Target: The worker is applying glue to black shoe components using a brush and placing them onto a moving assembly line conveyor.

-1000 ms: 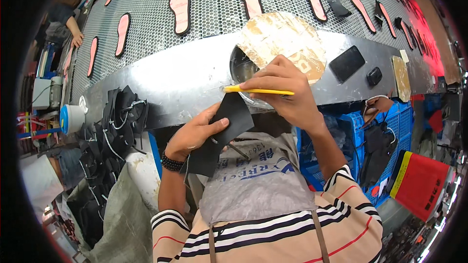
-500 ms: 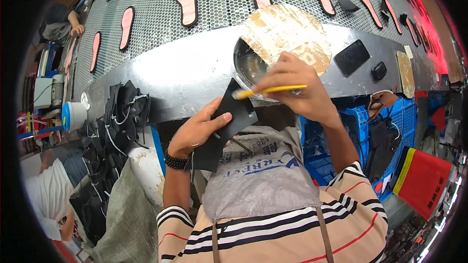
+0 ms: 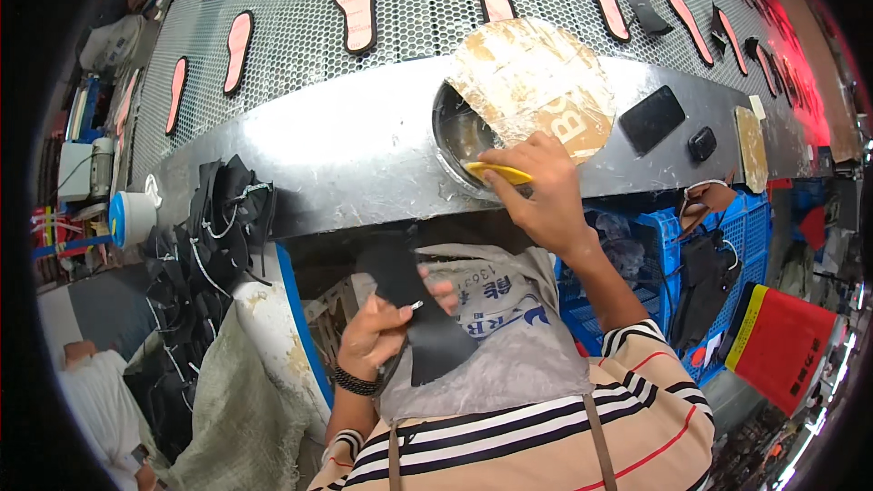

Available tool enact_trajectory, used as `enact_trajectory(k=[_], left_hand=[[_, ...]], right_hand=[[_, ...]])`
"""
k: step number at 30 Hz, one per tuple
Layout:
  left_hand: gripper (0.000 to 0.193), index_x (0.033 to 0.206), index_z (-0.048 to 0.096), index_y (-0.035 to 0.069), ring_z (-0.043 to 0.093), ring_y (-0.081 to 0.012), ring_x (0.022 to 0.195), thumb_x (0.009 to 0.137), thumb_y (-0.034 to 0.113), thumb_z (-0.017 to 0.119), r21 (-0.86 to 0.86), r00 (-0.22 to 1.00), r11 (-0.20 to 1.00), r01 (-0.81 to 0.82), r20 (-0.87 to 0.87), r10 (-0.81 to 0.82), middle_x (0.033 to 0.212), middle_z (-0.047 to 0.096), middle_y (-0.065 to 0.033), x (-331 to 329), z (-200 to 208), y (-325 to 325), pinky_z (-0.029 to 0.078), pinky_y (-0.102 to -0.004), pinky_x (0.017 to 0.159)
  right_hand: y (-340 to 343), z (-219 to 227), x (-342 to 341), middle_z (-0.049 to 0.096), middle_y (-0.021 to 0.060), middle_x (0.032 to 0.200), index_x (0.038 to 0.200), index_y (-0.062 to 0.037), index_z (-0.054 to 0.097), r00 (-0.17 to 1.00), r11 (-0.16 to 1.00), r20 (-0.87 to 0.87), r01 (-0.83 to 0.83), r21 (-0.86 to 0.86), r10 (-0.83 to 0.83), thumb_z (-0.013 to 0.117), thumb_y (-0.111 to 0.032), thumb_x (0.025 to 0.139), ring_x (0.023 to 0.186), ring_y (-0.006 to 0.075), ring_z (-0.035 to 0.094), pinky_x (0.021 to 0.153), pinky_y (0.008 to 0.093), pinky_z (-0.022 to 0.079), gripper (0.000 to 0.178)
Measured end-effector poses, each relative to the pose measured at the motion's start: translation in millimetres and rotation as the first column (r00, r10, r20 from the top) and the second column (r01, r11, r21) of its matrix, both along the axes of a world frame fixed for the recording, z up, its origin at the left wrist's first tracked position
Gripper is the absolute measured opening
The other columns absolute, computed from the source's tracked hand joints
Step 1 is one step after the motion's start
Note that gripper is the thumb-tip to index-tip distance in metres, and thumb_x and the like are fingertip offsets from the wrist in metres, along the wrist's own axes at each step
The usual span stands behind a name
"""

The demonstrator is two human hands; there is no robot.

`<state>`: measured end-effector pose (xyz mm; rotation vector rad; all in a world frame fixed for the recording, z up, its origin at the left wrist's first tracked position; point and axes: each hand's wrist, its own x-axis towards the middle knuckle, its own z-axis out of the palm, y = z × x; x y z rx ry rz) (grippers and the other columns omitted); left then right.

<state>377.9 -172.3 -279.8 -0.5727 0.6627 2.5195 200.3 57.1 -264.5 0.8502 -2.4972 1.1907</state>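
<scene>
1. Here's the left hand (image 3: 371, 336), low in front of the apron (image 3: 509, 373), fingers closed around a black piece (image 3: 441, 350), thumb on its face and fingertips showing past the far edge.
2. That black piece hangs at a slant over the lap, just this side of the metal surface (image 3: 346, 136), its upper end blurred.
3. Up to the right hand (image 3: 547, 193): thumb and fingers pinched together on a yellow brush (image 3: 511, 175), well apart from the left.
4. The brush lies nearly level at the near rim of a round metal bowl (image 3: 439, 132); whether its tip touches anything inside, I cannot tell.
5. Covering part of that bowl, a worn cardboard disc (image 3: 527, 73), and to its right on the surface a black phone (image 3: 652, 119) beside a small black case (image 3: 701, 144).
6. Beyond, a perforated bed (image 3: 291, 36) carries pink insoles (image 3: 355, 11) edged in black.
7. Off left, a bunch of black pieces with white cords (image 3: 238, 205); off right, a blue crate (image 3: 668, 232).
</scene>
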Motion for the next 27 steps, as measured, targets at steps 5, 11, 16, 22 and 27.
enact_trajectory(k=[5, 11, 16, 22, 27], left_hand=[[0.053, 0.135, 0.053, -0.002, 0.066, -0.0103, 0.079, 0.087, 0.007, 0.076, -0.385, 0.965, 0.885, 0.261, 0.137, -0.225, 0.106, 0.067, -0.0086, 14.8, 1.2, -30.2, 0.055, -0.0234, 0.062], [0.024, 0.113, 0.063, -0.004, 0.066, -0.0117, 0.076, 0.095, 0.011, 0.069, -0.725, 0.997, 0.684, -0.078, -0.072, 0.037, 0.093, 0.067, -0.0057, -38.0, 4.4, -23.8, 0.056, -0.0267, 0.062], [0.034, 0.069, 0.058, 0.003, 0.053, -0.0096, 0.056, 0.095, 0.019, 0.072, -0.812, 0.962, 0.517, -0.269, -0.2, 0.186, 0.063, 0.053, -0.0017, -72.1, 11.5, -9.0, 0.051, -0.0275, 0.056], [0.023, 0.089, 0.063, -0.005, 0.059, -0.0094, 0.063, 0.098, 0.016, 0.068, -0.759, 0.943, 0.56, -0.332, -0.256, 0.213, 0.076, 0.061, -0.0036, -70.0, -8.4, -16.1, 0.058, -0.0275, 0.062], [0.023, 0.085, 0.06, 0.001, 0.058, -0.0113, 0.066, 0.096, 0.018, 0.071, -0.684, 0.857, 0.53, -0.501, -0.306, 0.415, 0.083, 0.06, -0.0045, -84.3, 8.7, 4.1, 0.057, -0.0305, 0.064]], right_hand=[[-5.0, -2.9, -1.0, 0.07, 0.0089, 0.081, 0.095, -0.0067, 0.075, 0.999, 0.999, 0.014, 0.043, -0.029, -0.043, 0.075, -0.009, 0.081, 0.077, 0.0278, 0.058, 0.077, 0.0385, 0.044, 0.014], [-13.6, -6.7, -3.1, 0.068, 0.0105, 0.08, 0.094, -0.0064, 0.075, 0.997, 0.996, 0.053, 0.062, -0.068, -0.058, 0.075, -0.011, 0.081, 0.078, 0.0287, 0.059, 0.075, 0.0397, 0.045, 0.013], [-6.4, 7.9, -3.1, 0.068, 0.0102, 0.08, 0.094, -0.0057, 0.075, 0.923, 0.972, 0.384, 0.071, -0.226, 0.022, 0.076, -0.012, 0.081, 0.079, 0.0269, 0.061, 0.074, 0.0377, 0.046, 0.014], [-18.5, 23.7, 1.9, 0.069, 0.0069, 0.082, 0.094, -0.0047, 0.075, 0.962, 0.941, 0.241, -0.042, -0.336, 0.129, 0.076, -0.009, 0.08, 0.078, 0.0246, 0.061, 0.073, 0.0349, 0.046, 0.015], [-18.3, 21.7, 17.8, 0.07, 0.0056, 0.082, 0.095, -0.0037, 0.074, 0.979, 0.976, 0.098, -0.165, -0.143, 0.18, 0.076, -0.003, 0.08, 0.076, 0.0234, 0.06, 0.072, 0.0342, 0.045, 0.015]])
